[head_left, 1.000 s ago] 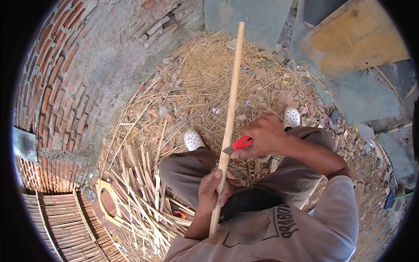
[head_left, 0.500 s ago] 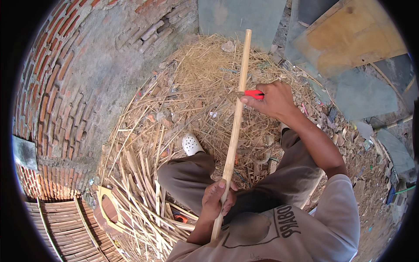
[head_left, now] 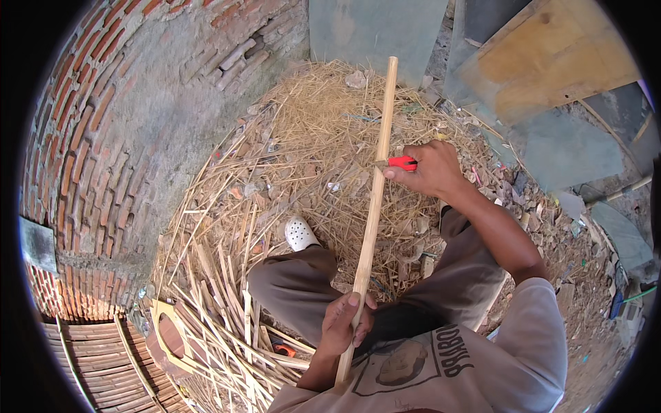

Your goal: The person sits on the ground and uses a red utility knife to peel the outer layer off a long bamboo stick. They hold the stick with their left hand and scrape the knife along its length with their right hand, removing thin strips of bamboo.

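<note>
A long pale wooden pole (head_left: 372, 213), seemingly bamboo, runs from my lap out over the ground between my legs. My left hand (head_left: 346, 323) is wrapped round its near end, in front of my shirt. Farther up the pole, my right hand (head_left: 432, 168) is closed on a small red-handled knife (head_left: 401, 163). Its short dark blade rests against the pole's surface, with my thumb close beside it. The fingers of the right hand are partly hidden behind its back.
Many split wooden strips (head_left: 234, 330) lie at my left, with an orange-handled tool (head_left: 284, 350) among them. Straw and shavings (head_left: 323, 103) cover the ground ahead. A brick wall (head_left: 89, 158) rises on the left; grey sheets (head_left: 372, 34) and a tan board (head_left: 544, 58) lean ahead and right.
My right hand and the knife have come slightly nearer to me along the pole. The pole's far end has dipped a little lower in the picture, and the whole view has shifted slightly.
</note>
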`<state>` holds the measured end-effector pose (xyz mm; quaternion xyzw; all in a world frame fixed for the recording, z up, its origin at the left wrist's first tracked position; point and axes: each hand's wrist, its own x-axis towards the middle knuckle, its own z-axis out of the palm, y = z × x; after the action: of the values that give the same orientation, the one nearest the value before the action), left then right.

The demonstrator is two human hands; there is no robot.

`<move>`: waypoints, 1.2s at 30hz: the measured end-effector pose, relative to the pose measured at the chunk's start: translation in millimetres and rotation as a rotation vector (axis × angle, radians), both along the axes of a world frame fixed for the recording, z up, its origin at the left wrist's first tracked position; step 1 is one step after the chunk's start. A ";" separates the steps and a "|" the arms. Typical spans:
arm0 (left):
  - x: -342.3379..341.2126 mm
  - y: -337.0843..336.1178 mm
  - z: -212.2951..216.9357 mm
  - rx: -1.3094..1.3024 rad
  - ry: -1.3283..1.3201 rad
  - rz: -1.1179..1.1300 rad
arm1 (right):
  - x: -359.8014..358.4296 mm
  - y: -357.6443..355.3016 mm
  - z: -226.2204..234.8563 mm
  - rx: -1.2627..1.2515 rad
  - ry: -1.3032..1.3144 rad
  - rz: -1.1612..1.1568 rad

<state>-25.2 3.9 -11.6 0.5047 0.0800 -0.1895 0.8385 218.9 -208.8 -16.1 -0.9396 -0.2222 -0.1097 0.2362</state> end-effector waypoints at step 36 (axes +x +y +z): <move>16.0 4.0 -5.2 -0.130 -0.012 0.086 | -23.9 23.2 0.3 0.013 -0.009 0.195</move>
<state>-9.3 7.9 -16.8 0.4463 0.0842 -0.1551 0.8773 195.0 -185.6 -15.8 -0.9113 -0.3130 -0.0921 0.2510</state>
